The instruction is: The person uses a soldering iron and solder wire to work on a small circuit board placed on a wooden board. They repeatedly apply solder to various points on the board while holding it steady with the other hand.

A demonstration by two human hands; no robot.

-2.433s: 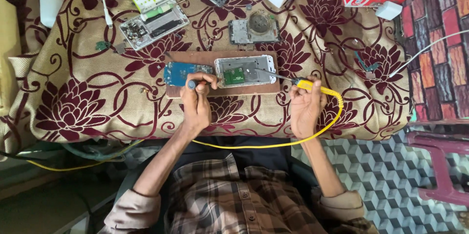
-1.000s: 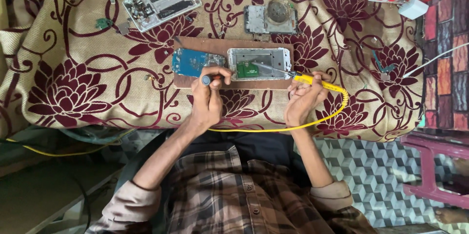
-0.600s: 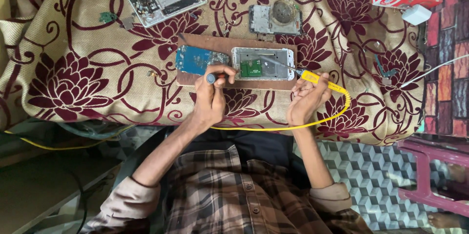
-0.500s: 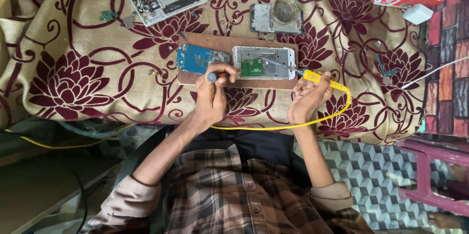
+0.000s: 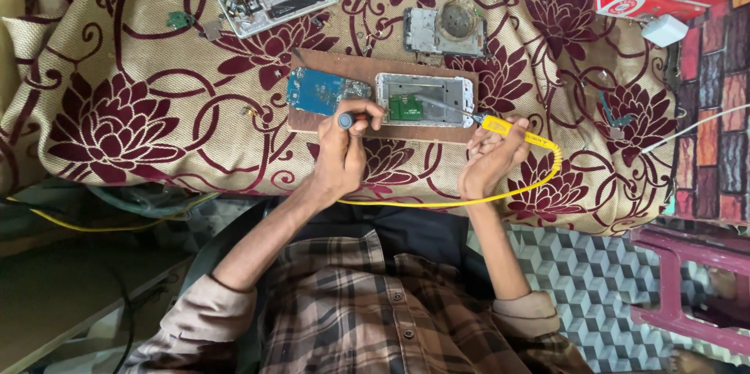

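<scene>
Holding a yellow-handled soldering iron [image 5: 500, 126], right hand [image 5: 488, 163] touches its tip to an opened phone [image 5: 426, 99] on a wooden board [image 5: 344, 69]. Left hand [image 5: 344, 155] grips a small screwdriver [image 5: 345, 120] beside it. Phone's likely light, fragile w/ exposed parts; steady by edges.

You are pinching a small grey-capped tool [image 5: 345, 119] in your left hand [image 5: 341, 157], its tip at the near edge of the opened phone frame [image 5: 426, 99]. Your right hand [image 5: 488, 162] is holding a yellow soldering iron [image 5: 508, 126], its thin tip lying across the frame's green board. A blue circuit board [image 5: 316, 91] is lying just left, both on a brown wooden board [image 5: 367, 67].
</scene>
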